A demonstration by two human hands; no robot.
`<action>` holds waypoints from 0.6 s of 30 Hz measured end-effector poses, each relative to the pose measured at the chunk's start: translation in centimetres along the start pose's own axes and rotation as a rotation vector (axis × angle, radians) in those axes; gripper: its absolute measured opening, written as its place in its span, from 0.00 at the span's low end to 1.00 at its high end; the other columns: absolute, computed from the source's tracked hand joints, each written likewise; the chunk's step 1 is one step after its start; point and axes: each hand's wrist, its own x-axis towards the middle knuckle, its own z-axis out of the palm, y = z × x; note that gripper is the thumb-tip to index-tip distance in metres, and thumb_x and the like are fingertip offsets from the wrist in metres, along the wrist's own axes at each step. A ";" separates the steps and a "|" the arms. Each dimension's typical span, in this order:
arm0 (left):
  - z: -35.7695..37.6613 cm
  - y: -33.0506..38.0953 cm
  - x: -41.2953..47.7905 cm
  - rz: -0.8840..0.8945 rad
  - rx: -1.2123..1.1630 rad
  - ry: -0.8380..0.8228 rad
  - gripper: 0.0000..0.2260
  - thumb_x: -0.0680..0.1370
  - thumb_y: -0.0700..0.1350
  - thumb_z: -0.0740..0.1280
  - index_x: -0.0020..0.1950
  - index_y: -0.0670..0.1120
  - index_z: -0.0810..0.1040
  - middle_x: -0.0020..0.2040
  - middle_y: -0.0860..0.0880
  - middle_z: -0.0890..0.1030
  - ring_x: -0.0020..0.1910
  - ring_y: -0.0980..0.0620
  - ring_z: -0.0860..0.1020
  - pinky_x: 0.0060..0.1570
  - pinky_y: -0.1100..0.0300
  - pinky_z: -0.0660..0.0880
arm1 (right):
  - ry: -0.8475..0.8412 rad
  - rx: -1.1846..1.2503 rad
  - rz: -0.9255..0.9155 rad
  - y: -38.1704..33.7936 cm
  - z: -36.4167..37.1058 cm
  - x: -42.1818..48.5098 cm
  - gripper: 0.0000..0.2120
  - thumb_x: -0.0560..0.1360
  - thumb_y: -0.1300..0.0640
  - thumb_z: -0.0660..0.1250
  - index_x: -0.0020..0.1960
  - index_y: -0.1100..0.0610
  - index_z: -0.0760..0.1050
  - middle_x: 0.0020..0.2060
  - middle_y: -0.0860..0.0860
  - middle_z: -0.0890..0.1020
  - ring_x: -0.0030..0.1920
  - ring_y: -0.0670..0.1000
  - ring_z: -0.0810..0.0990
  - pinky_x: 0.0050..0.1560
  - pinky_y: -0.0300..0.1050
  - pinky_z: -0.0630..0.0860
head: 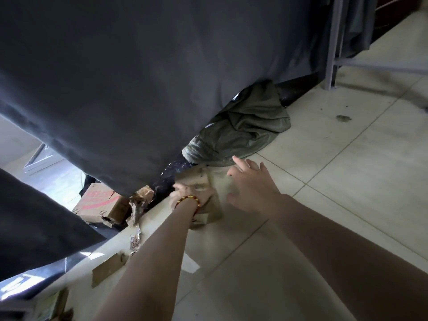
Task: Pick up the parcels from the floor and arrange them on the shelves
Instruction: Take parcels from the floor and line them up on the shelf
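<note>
Bent low over a small brown parcel (213,209); sits on the tiled floor (347,181), close under the hem of a dark hanging cloth (162,77). Left hand (190,193), beaded bracelet (188,199) at the wrist, laid on the parcel's upper left edge; too blurred to tell a true grip from a mere rest. Right hand (251,188) spread wide, fingers straight, holding nothing, hovering just beside the parcel's right side, contact not clear. Reads as the reach-and-grasp step, with nothing yet lifted. Risks from here: a lift on the left hand alone, without the right closing in first, likely to tip the parcel and drop it. Looks worn and soiled, so liable to crush or tear under a hard squeeze. Danger too of snagging the cloth overhead, or dragging its hem, on rising straight up. Green-grey bagged bundle (243,128) just behind, near enough for a nudge from the right fingertips. Torn cardboard scraps (141,200) and a red-printed box (99,202) to the left, easy to kick or trip on when turning toward the metal shelf frame (333,42) at far right.
</note>
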 end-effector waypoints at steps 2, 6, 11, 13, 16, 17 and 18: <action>-1.0 2.9 -4.6 0.073 -0.032 -0.147 0.59 0.65 0.71 0.69 0.78 0.37 0.44 0.72 0.39 0.65 0.69 0.40 0.69 0.60 0.50 0.72 | 0.048 0.040 0.050 0.9 -0.8 -0.4 0.26 0.75 0.44 0.62 0.69 0.55 0.67 0.79 0.54 0.55 0.74 0.59 0.61 0.72 0.59 0.61; -1.0 9.0 -9.7 0.190 -0.249 -0.340 0.55 0.65 0.71 0.70 0.78 0.40 0.49 0.69 0.41 0.70 0.56 0.43 0.76 0.49 0.52 0.75 | 0.119 0.255 0.293 4.5 -3.4 -1.3 0.25 0.76 0.45 0.62 0.69 0.57 0.67 0.74 0.56 0.64 0.68 0.61 0.69 0.65 0.57 0.69; -1.0 17.0 -16.7 0.335 -0.378 -0.499 0.40 0.61 0.69 0.70 0.62 0.43 0.75 0.56 0.44 0.80 0.46 0.45 0.82 0.50 0.52 0.80 | 0.324 0.655 0.774 12.0 -8.4 -4.4 0.31 0.78 0.44 0.61 0.74 0.62 0.62 0.70 0.61 0.68 0.68 0.63 0.69 0.66 0.53 0.68; -1.4 20.0 -20.3 0.398 -0.358 -0.554 0.42 0.57 0.69 0.71 0.62 0.43 0.76 0.51 0.45 0.82 0.43 0.46 0.83 0.45 0.55 0.81 | 0.401 0.768 0.848 14.7 -10.7 -6.5 0.31 0.78 0.44 0.62 0.73 0.63 0.63 0.68 0.62 0.70 0.67 0.62 0.71 0.62 0.50 0.69; -1.9 24.2 -25.6 0.479 -0.356 -0.603 0.43 0.57 0.69 0.71 0.62 0.42 0.73 0.49 0.43 0.81 0.42 0.44 0.83 0.39 0.56 0.79 | 0.438 0.863 0.892 17.4 -14.6 -9.6 0.34 0.74 0.39 0.63 0.70 0.62 0.66 0.65 0.61 0.73 0.63 0.63 0.73 0.58 0.48 0.71; -2.1 25.4 -27.4 0.496 -0.362 -0.627 0.43 0.57 0.69 0.71 0.63 0.42 0.73 0.49 0.43 0.81 0.42 0.44 0.83 0.38 0.56 0.80 | 0.456 0.888 0.912 17.8 -16.2 -10.6 0.37 0.71 0.35 0.63 0.69 0.61 0.67 0.64 0.61 0.74 0.62 0.63 0.74 0.60 0.51 0.73; -2.4 26.5 -29.1 0.500 -0.368 -0.646 0.44 0.57 0.69 0.71 0.64 0.42 0.74 0.50 0.43 0.81 0.42 0.43 0.83 0.40 0.54 0.81 | 0.478 0.902 0.933 18.2 -18.0 -11.5 0.41 0.66 0.32 0.61 0.68 0.61 0.68 0.63 0.60 0.75 0.61 0.63 0.75 0.62 0.55 0.74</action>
